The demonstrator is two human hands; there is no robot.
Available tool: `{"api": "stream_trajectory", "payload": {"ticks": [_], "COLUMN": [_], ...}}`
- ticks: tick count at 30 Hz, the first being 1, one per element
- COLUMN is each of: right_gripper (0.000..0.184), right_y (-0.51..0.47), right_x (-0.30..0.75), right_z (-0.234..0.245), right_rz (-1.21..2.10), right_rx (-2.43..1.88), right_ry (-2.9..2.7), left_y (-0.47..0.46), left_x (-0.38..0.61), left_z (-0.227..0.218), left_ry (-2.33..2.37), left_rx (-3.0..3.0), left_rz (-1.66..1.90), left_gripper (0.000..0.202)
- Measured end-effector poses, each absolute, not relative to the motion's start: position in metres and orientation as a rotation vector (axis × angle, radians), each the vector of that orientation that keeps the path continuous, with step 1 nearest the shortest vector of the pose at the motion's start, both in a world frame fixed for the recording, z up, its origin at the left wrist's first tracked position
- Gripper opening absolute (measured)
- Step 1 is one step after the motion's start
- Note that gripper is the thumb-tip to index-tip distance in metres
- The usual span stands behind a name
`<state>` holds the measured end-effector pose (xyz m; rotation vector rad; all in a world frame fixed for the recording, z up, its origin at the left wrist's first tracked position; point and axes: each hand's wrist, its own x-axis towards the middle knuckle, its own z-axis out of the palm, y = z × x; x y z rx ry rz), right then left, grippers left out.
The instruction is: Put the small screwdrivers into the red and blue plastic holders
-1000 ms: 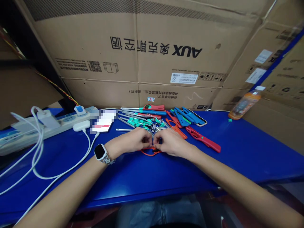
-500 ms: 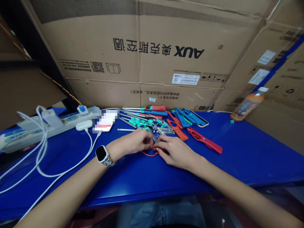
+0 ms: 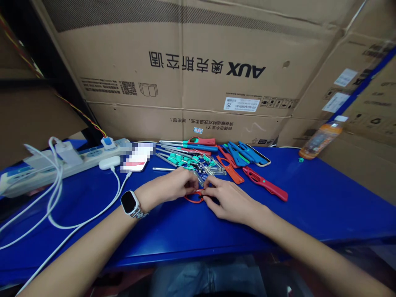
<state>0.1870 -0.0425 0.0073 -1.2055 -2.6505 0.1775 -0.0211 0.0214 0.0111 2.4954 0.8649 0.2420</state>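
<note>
An orange utility-lighter casing (image 3: 193, 201) lies low over the blue table, its looped trigger guard showing beneath my fingertips. My left hand (image 3: 177, 182), with a watch on the wrist, is closed in a pinch at the casing's left side. From the other side my right hand (image 3: 227, 199) pinches the casing near the guard; whatever small part is between the fingertips is hidden. Just beyond my hands is a pile of lighter innards (image 3: 185, 160), with metal tubes, green parts and thin wires. Clear fuel tanks (image 3: 218, 170) lie at its right edge.
Blue casings (image 3: 238, 152), an orange casing half (image 3: 232, 171) and a red lighter casing (image 3: 266, 183) lie right of the pile. A drink bottle (image 3: 323, 138) stands tilted far right. At left are a power strip (image 3: 89, 156), white cables (image 3: 93, 216) and a phone (image 3: 139, 159). Cardboard (image 3: 201, 86) backs the table.
My hands stay at the orange casing with only small finger shifts; the fingertips have parted slightly. The whole view has moved a little.
</note>
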Motion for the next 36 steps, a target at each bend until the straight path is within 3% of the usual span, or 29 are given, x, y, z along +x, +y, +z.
{"api": "stream_trajectory", "payload": {"ticks": [11, 23, 30, 36], "right_gripper": [0.028, 0.032, 0.013, 0.009], "right_y": [-0.041, -0.035, -0.017, -0.012], "right_x": [0.191, 0.196, 0.210, 0.208], "right_z": [0.005, 0.004, 0.004, -0.004], "right_rz": [0.284, 0.397, 0.452, 0.537], "right_rx": [-1.189, -1.116, -1.196, -1.164], "right_ry": [-2.628, -2.499, -2.416, -2.381], "left_y": [0.013, 0.007, 0.014, 0.010], "left_x": [-0.024, -0.028, -0.032, -0.028], "left_z": [0.008, -0.001, -0.003, 0.006], "left_ry": [0.709, 0.813, 0.835, 0.834], "left_rx": [2.861, 2.773, 2.769, 2.755], "left_rz": [0.286, 0.368, 0.377, 0.388], "left_gripper": [0.022, 0.018, 0.018, 0.016]}}
